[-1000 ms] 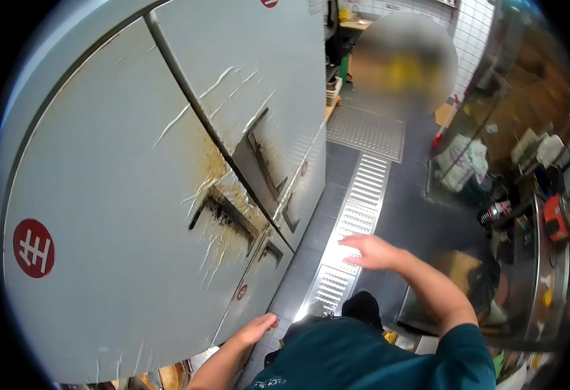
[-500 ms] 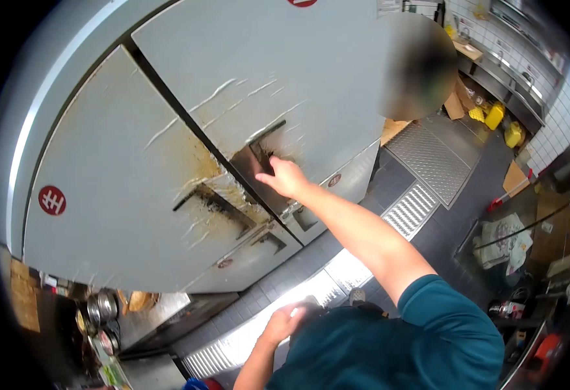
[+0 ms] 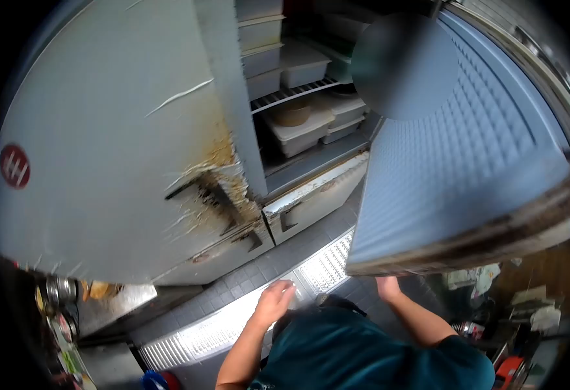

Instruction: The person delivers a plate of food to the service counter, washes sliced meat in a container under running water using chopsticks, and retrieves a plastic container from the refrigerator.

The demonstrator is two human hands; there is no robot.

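Note:
A large grey fridge door (image 3: 473,169) stands swung open on the right, its quilted inner face toward me. My right hand (image 3: 387,286) is at its lower edge, with the fingers hidden behind the door. Inside the fridge, white lidded tubs (image 3: 301,65) are stacked on a wire shelf (image 3: 294,95), and a round tan bowl (image 3: 291,114) rests on a lid below. The left door (image 3: 116,143) is closed, its handle (image 3: 220,195) stained and rusty. My left hand (image 3: 276,299) hangs low in front of my body, fingers curled; whether it holds anything is hidden.
A metal drain grate (image 3: 216,325) runs along the dark tiled floor. At the lower left are a steel counter (image 3: 116,309) and metal tins (image 3: 60,290). A red object (image 3: 507,372) is at the lower right. Low drawers (image 3: 317,201) lie beneath the fridge compartment.
The right fridge door has swung open from closed, showing the tubs inside. My right hand has moved from its handle to the right with the door. My left hand stays low.

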